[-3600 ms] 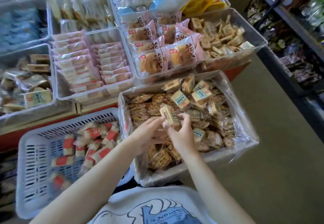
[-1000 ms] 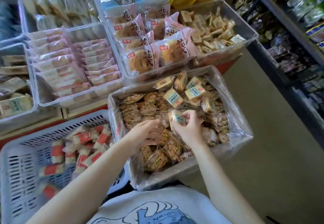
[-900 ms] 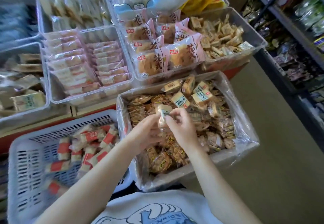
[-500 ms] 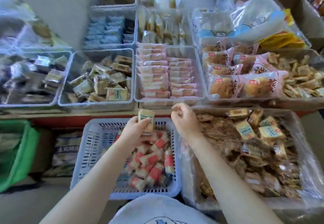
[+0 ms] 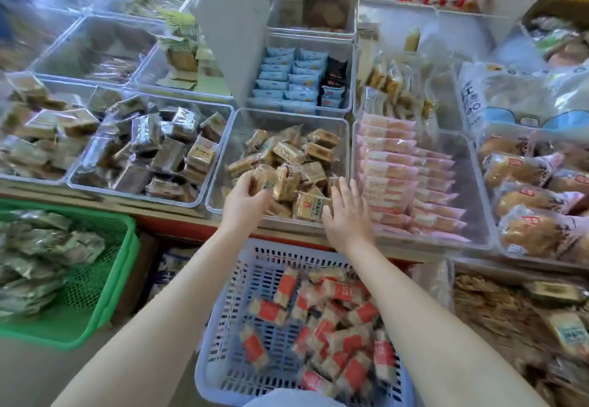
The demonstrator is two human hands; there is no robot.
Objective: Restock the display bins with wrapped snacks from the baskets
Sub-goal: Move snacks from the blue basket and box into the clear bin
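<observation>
From the head view, I am watching the placing step: my left hand (image 5: pixel 245 197) is reaching into the clear display bin (image 5: pixel 338 126) straight ahead, its fingers (image 5: pixel 251 183) curling round a wrapped snack (image 5: pixel 264 177) and setting it on the heap of like tan packets. My right hand (image 5: pixel 347 212) is hovering over the near right corner of that same bin with fingers spread, holding nothing, close to the packets or brushing them.

Directly below the bin, the blue-grey basket (image 5: pixel 223 327) is holding red-and-white wrapped pieces. To the bin's lower left the green basket (image 5: pixel 105 282) is sitting with greenish packets. Just right of the bin, pink packets (image 5: pixel 398 167) are lying in neat rows.

I judge the next move calls for letting go once the snack is lying steady, then going back to the supply for another.

Labels are showing on several wrappers, including the packet nearest my right hand, but the writing is too blurred for me to read.
</observation>
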